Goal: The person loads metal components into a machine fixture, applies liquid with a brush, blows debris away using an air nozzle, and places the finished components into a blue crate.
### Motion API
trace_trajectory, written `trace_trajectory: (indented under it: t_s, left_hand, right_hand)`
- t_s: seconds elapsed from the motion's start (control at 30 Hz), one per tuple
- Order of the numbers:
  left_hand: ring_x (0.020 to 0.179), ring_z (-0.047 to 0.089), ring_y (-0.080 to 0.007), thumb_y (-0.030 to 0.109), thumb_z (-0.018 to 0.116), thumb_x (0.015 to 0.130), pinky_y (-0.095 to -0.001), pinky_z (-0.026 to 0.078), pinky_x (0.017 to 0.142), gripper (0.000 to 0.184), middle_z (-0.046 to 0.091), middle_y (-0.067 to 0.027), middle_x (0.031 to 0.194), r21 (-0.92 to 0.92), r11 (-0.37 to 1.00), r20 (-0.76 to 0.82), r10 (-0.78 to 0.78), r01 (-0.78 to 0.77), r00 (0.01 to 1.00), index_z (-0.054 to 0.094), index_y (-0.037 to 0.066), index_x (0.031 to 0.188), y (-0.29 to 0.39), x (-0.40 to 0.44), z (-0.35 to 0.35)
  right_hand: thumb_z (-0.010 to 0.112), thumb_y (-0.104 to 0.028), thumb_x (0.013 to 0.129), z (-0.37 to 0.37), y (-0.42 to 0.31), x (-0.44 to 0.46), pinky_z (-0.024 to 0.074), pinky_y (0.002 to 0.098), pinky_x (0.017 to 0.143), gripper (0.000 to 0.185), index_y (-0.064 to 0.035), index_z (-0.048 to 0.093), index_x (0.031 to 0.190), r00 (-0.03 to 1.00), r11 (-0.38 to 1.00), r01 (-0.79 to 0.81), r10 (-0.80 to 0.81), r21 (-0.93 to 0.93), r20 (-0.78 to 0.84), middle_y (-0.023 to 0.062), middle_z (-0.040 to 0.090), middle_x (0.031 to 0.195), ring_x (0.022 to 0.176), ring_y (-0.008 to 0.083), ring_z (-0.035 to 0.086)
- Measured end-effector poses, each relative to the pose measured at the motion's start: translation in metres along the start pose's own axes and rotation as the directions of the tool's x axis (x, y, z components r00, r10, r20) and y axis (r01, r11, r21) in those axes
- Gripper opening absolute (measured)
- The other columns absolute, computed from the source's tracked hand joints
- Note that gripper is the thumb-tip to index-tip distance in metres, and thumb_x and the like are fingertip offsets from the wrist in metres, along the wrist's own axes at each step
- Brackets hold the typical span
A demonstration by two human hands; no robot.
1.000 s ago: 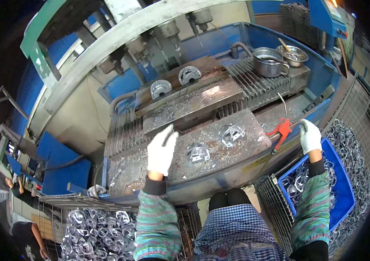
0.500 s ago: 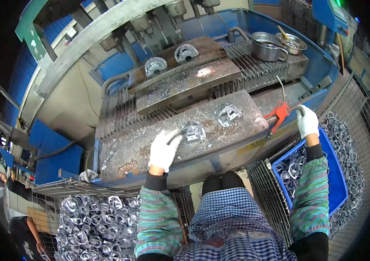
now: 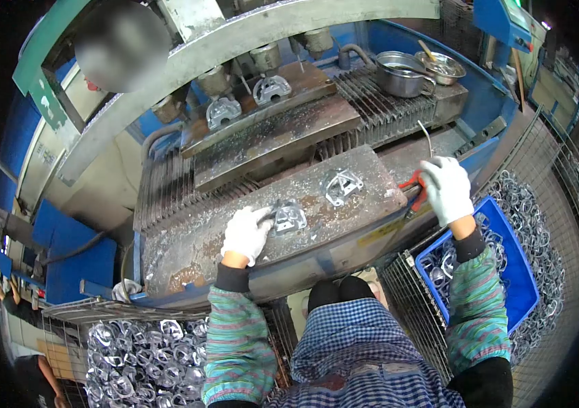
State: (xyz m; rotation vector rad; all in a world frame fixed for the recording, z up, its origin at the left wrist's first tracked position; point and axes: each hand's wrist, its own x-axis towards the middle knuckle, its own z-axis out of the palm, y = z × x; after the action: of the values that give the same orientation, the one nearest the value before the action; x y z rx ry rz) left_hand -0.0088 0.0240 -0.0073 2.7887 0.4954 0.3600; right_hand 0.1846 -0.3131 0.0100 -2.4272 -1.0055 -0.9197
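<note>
While the left grip (image 3: 246,234) is spread just beside a metal casting (image 3: 290,217), the right grip (image 3: 447,190) clasps a red air gun (image 3: 420,197).

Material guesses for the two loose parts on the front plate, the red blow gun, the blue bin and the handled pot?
Loose parts: cast metal, probably aluminium; silvery, webbed shapes. Alloy unconfirmed.
Blow gun: likely plastic or painted metal; solid red body.
Bin: probably molded plastic; uniform blue, smooth walls.
Pot: metal, likely stainless; grey, reflective side.
</note>
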Motion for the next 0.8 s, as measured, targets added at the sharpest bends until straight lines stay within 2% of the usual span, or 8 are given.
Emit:
trace_trajectory:
  t_s: [0.13,0.27,0.33,0.4,0.57,0.63,0.7,0.8]
  left_hand:
    - [0.091,0.055,-0.0345,0.025,0.062,0.075,-0.0384,0.044,0.082,0.029,0.059,-0.0170,0.096,-0.018,1.000,0.021,0.009,-0.009,1.000,0.065,0.011,0.100,-0.004,0.004,0.002]
    - [0.087,0.056,-0.0339,0.024,0.062,0.074,-0.0391,0.044,0.077,0.027,0.059,-0.0162,0.089,-0.030,1.000,0.049,-0.008,0.009,0.999,0.065,0.011,0.097,0.002,0.007,-0.003]
    - [0.085,0.056,-0.0334,0.023,0.062,0.074,-0.0389,0.044,0.076,0.025,0.058,-0.0156,0.087,-0.028,1.000,0.032,-0.006,0.006,0.999,0.065,0.009,0.094,0.001,0.008,0.000]
    - [0.084,0.056,-0.0329,0.022,0.063,0.074,-0.0387,0.044,0.074,0.023,0.058,-0.0151,0.085,-0.033,0.999,0.021,0.010,-0.009,1.000,0.065,0.008,0.092,0.001,0.010,0.004]
    - [0.084,0.055,-0.0323,0.021,0.060,0.076,-0.0377,0.044,0.075,0.018,0.057,-0.0146,0.087,-0.164,0.985,-0.092,0.031,-0.046,0.995,0.063,0.007,0.086,0.004,0.008,0.005]
    - [0.083,0.056,-0.0314,0.020,0.060,0.077,-0.0369,0.044,0.075,0.018,0.058,-0.0150,0.087,-0.186,0.979,-0.133,0.061,-0.086,0.989,0.063,0.006,0.087,0.013,0.007,0.000]
    - [0.082,0.057,-0.0294,0.016,0.060,0.077,-0.0357,0.044,0.075,0.017,0.059,-0.0147,0.087,-0.240,0.962,-0.208,0.079,-0.129,0.975,0.061,0.003,0.088,0.021,0.005,0.002]
    - [0.077,0.056,-0.0228,0.011,0.060,0.078,-0.0319,0.044,0.072,0.015,0.059,-0.0132,0.084,-0.359,0.932,-0.182,-0.017,-0.051,0.983,0.059,0.000,0.088,0.044,0.001,-0.001]
  right_hand:
    - [0.057,-0.023,0.079,0.045,-0.032,0.023,0.0448,0.0391,0.076,0.021,-0.0161,0.062,0.098,0.973,0.966,0.119,-0.159,0.229,0.165,0.0074,0.057,0.096,0.091,0.0283,0.052]
    - [0.053,-0.024,0.081,0.078,-0.049,0.053,0.0442,0.0406,0.080,0.029,-0.0217,0.058,0.110,0.859,0.951,0.117,-0.241,0.285,0.452,0.0072,0.054,0.101,0.098,0.0289,0.049]
    - [0.054,-0.025,0.080,0.088,-0.054,0.061,0.0440,0.0408,0.082,0.028,-0.0217,0.060,0.107,0.866,0.957,0.152,-0.250,0.247,0.433,0.0075,0.055,0.099,0.098,0.0289,0.049]
    - [0.054,-0.026,0.079,0.087,-0.060,0.073,0.0440,0.0405,0.082,0.025,-0.0204,0.062,0.103,0.772,0.965,0.118,-0.238,0.235,0.589,0.0081,0.055,0.100,0.098,0.0290,0.049]
    - [0.056,-0.030,0.077,0.086,-0.066,0.073,0.0447,0.0415,0.076,0.020,-0.0155,0.064,0.089,0.777,0.939,0.242,-0.338,0.244,0.531,0.0121,0.053,0.095,0.094,0.0290,0.050]
    - [0.056,-0.027,0.076,0.075,-0.072,0.068,0.0451,0.0408,0.074,0.023,-0.0084,0.064,0.086,0.794,0.948,0.241,-0.316,0.209,0.520,0.0128,0.054,0.094,0.093,0.0283,0.051]
    - [0.057,-0.021,0.068,0.072,-0.068,0.053,0.0434,0.0416,0.070,0.019,-0.0057,0.059,0.079,0.899,0.929,0.265,-0.335,0.259,0.283,0.0140,0.051,0.087,0.086,0.0312,0.049]
    - [0.058,-0.016,0.067,0.042,-0.066,0.029,0.0462,0.0411,0.069,0.016,-0.0045,0.057,0.078,0.967,0.931,0.156,-0.213,0.331,0.143,0.0160,0.052,0.092,0.084,0.0318,0.053]
